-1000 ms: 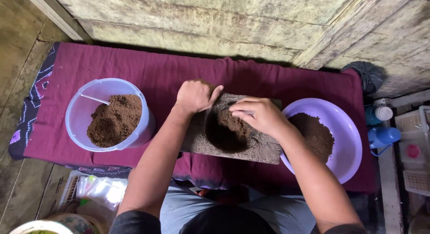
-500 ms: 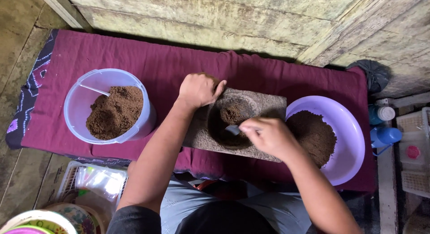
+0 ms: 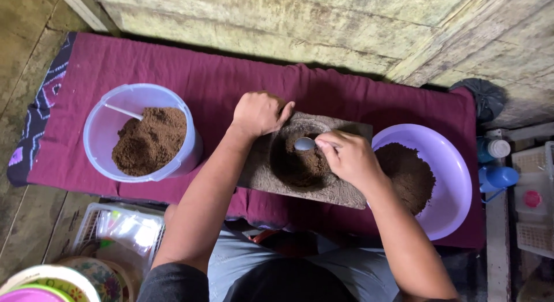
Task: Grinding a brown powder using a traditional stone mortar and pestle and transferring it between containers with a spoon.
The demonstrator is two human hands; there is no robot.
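Seen from above, a seated person works over a dark red cloth (image 3: 190, 77) spread on a wooden floor beside a weathered wall. In the middle of the cloth lies a flat stone slab (image 3: 340, 192) with a round hollow holding a mound of brown powder (image 3: 306, 163). The left hand (image 3: 259, 112) is curled closed on the far left edge of the slab, its knuckles up. The right hand (image 3: 351, 159) pinches the handle of a metal spoon (image 3: 304, 144), whose bowl sits just above the powder in the hollow. To the right, touching the slab's edge, is a shallow purple bowl (image 3: 456, 181) with more brown powder heaped in it. To the left, well apart from the slab, stands a clear plastic tub (image 3: 104, 134) about half full of the same brown powder, with a thin white stick leaning inside. At the far right edge, off the cloth, stand a blue bottle (image 3: 497, 177) and some white baskets.
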